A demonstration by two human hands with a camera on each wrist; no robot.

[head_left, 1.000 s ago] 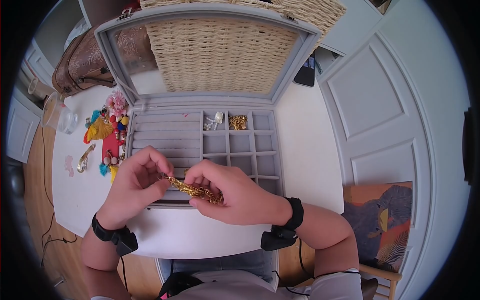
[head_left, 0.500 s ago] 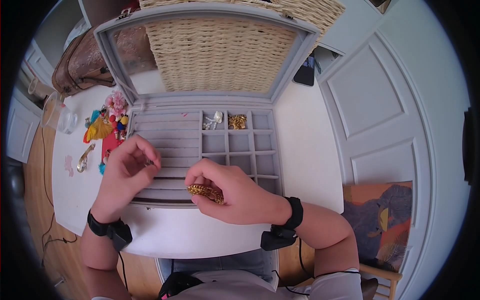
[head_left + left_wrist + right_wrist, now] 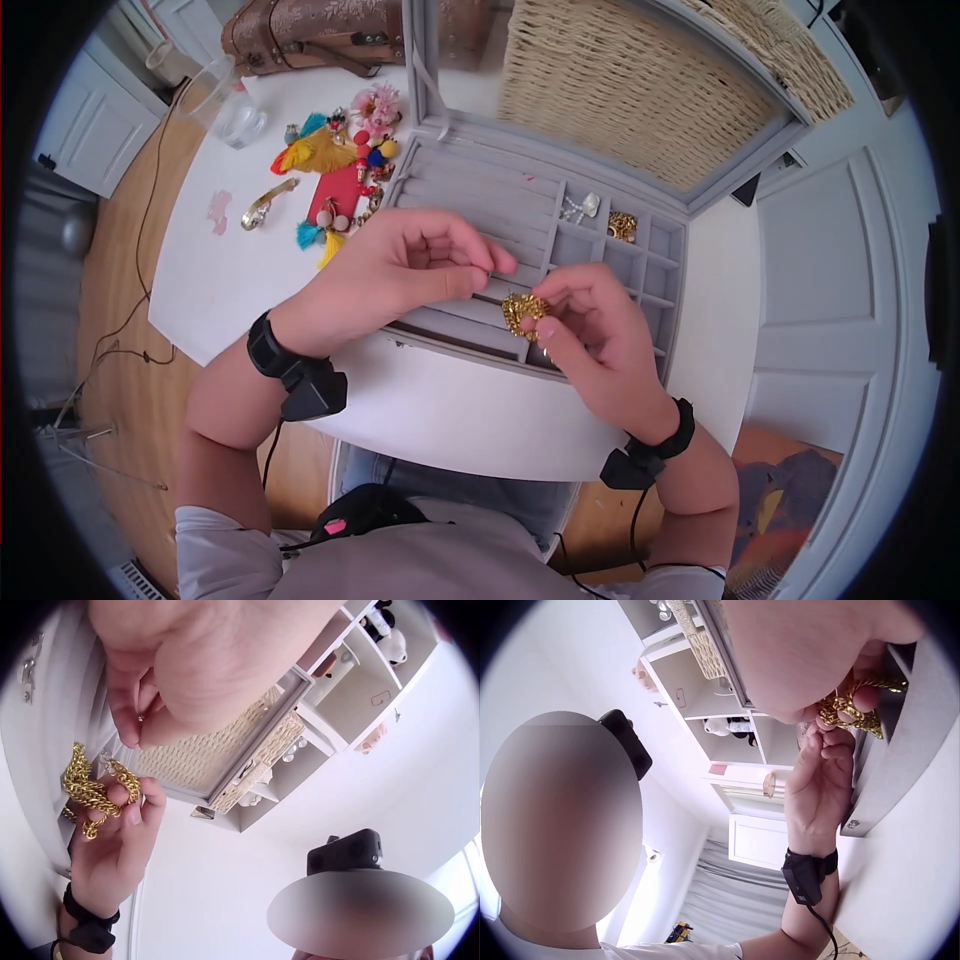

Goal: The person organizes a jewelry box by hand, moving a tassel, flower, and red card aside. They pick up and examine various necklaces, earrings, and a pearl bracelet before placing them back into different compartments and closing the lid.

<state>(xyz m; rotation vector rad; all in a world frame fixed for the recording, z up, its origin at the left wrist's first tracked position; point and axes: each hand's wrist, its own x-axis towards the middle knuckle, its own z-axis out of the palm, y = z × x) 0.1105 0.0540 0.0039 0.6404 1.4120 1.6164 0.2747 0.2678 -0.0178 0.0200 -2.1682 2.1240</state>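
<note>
Gold chain (image 3: 520,315) pinched by right hand (image 3: 608,345), centre of frame.
Tiny shiny piece (image 3: 141,718) pinched by left hand (image 3: 390,268), near chain.

On the white surface (image 3: 450,440) rests the grey, rectangular fabric-lined box (image 3: 470,350). Its grey-framed clear lid (image 3: 745,165) stands open behind it, and the cream woven basket (image 3: 620,100) is behind that lid. Padded grey ring rows (image 3: 470,180) fill the box's left part; the square grey compartments (image 3: 620,262) are on its right. Of the back compartments, the left holds the white pearl piece (image 3: 590,205), the next the gold chain pile (image 3: 622,226). Left of the box lie the pink flower (image 3: 376,108), the yellow tassel (image 3: 322,153) before it and the flat red card (image 3: 335,190); the curved gold piece (image 3: 268,204) is further left. Above the box, the gold link chain (image 3: 524,313) lies in the right hand (image 3: 610,345); probably 1 small metal piece (image 3: 141,718) is between the left hand's (image 3: 385,265) fingers.
</note>
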